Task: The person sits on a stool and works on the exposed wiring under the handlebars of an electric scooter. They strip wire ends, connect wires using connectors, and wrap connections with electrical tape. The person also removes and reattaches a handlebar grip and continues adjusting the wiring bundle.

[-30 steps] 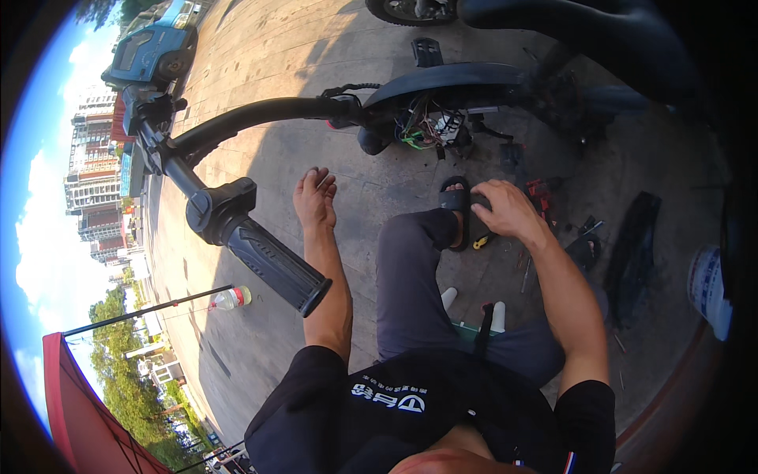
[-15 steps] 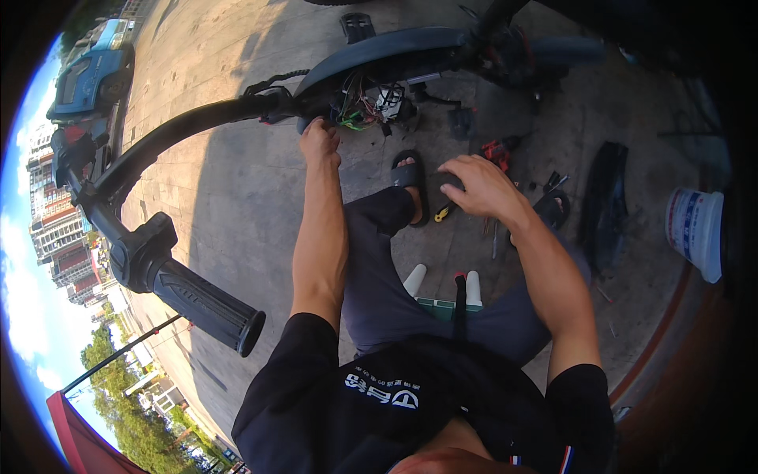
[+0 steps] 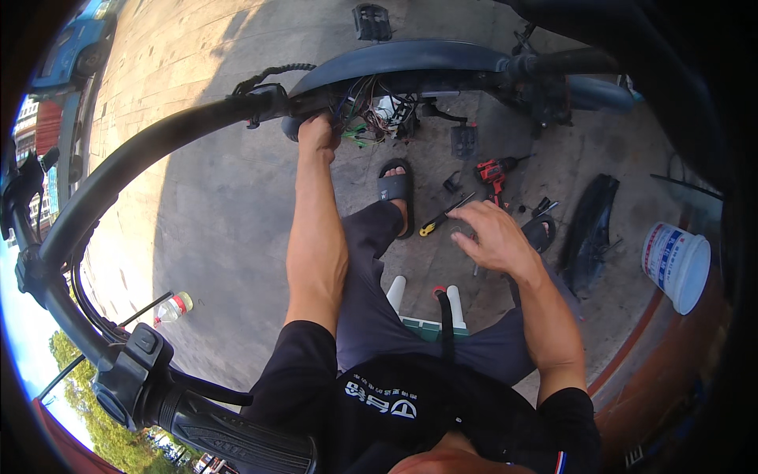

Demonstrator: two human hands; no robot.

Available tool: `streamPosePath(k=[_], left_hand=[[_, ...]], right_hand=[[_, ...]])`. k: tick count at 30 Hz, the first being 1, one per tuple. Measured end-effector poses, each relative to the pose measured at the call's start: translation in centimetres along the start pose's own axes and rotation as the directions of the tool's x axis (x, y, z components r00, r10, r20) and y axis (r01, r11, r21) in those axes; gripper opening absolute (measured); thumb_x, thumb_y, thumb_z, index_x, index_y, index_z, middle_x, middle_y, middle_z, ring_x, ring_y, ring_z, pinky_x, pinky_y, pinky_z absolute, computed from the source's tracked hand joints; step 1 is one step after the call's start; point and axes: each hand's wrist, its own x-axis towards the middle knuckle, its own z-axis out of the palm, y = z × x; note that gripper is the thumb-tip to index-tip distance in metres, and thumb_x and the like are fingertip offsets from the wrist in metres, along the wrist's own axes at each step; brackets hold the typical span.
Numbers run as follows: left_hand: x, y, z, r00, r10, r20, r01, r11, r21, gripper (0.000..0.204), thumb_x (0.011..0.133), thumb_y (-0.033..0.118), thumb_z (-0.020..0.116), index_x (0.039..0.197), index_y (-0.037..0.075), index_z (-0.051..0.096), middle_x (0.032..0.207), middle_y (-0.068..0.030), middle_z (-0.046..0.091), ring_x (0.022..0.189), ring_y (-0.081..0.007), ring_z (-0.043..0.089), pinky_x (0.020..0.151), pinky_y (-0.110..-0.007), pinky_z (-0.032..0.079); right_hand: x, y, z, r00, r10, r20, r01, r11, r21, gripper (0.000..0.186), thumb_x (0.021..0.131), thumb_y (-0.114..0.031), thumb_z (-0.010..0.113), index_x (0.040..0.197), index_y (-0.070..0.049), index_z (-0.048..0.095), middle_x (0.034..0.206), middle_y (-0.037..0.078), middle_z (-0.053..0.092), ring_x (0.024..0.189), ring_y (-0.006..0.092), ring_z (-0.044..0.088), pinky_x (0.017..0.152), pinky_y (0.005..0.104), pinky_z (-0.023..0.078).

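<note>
My left hand [image 3: 317, 136] reaches to the underside of the dark bike frame [image 3: 395, 63], fingers curled at the edge beside a tangle of exposed wires [image 3: 363, 118]; what they hold is hidden. My right hand [image 3: 493, 237] hangs in the air with fingers curved and apart, holding nothing. It is nearest to a screwdriver with a yellow handle [image 3: 434, 222] and a red-and-black drill [image 3: 491, 174] on the pavement. Black handlebars with a grip [image 3: 237, 434] arch across the left side of the view.
A white bucket [image 3: 675, 268] and a dark plastic panel [image 3: 588, 225] lie at the right. A plastic bottle [image 3: 172, 308] is at left, a blue truck [image 3: 67, 47] at upper left. A small green-and-white stool [image 3: 422, 324] is between my legs; a loose pedal-like part [image 3: 371, 22] is above.
My left hand has moved up to the frame by the wires and curled there. My right hand is slightly lower in view. The view has shifted, bringing the handlebars further left and down.
</note>
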Motion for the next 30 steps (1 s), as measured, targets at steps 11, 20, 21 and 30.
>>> streamPosePath(k=[11, 20, 21, 30], left_hand=[[0.1, -0.7, -0.4, 0.998, 0.020, 0.063, -0.006, 0.977, -0.211, 0.020, 0.088, 0.013, 0.060, 0.107, 0.008, 0.063, 0.092, -0.0028, 0.064, 0.070, -0.0181, 0.057, 0.057, -0.034, 0.041], [1.2, -0.3, -0.5, 0.997, 0.039, 0.070, -0.015, 0.947, -0.321, 0.020, 0.097, 0.020, 0.058, 0.114, 0.009, 0.060, 0.100, -0.0047, 0.067, 0.091, -0.0194, 0.063, 0.075, -0.038, 0.046], [1.5, -0.5, -0.4, 0.997, 0.046, 0.058, -0.020, 0.922, -0.387, 0.025, 0.096, 0.016, 0.059, 0.119, 0.006, 0.060, 0.106, -0.0071, 0.068, 0.093, -0.0225, 0.065, 0.074, -0.039, 0.050], [6.0, -1.1, -0.8, 0.979, 0.058, 0.195, 0.028, 0.911, -0.412, 0.032, 0.097, 0.018, 0.063, 0.127, 0.007, 0.059, 0.114, -0.0094, 0.069, 0.100, -0.0263, 0.069, 0.087, -0.049, 0.057]], right_hand=[[1.9, -0.1, 1.0, 0.997, -0.047, -0.057, 0.047, 0.999, 0.004, 0.035, 0.081, -0.015, 0.072, 0.113, -0.003, 0.065, 0.107, 0.015, 0.067, 0.100, 0.0358, 0.062, 0.089, 0.0421, 0.048], [2.1, -0.4, 1.2, 0.999, -0.005, -0.034, 0.004, 1.000, -0.024, 0.035, 0.081, -0.015, 0.072, 0.112, -0.002, 0.067, 0.106, 0.015, 0.067, 0.102, 0.0340, 0.063, 0.091, 0.0417, 0.050], [2.1, -0.3, 1.2, 1.000, -0.001, -0.032, 0.000, 1.000, -0.027, 0.034, 0.081, -0.015, 0.072, 0.112, -0.002, 0.067, 0.106, 0.014, 0.067, 0.101, 0.0338, 0.063, 0.091, 0.0416, 0.050], [1.3, -0.1, 1.6, 0.996, -0.023, -0.081, 0.021, 0.999, -0.031, 0.033, 0.081, -0.015, 0.072, 0.111, -0.002, 0.068, 0.105, 0.013, 0.067, 0.099, 0.0322, 0.063, 0.089, 0.0405, 0.050]])
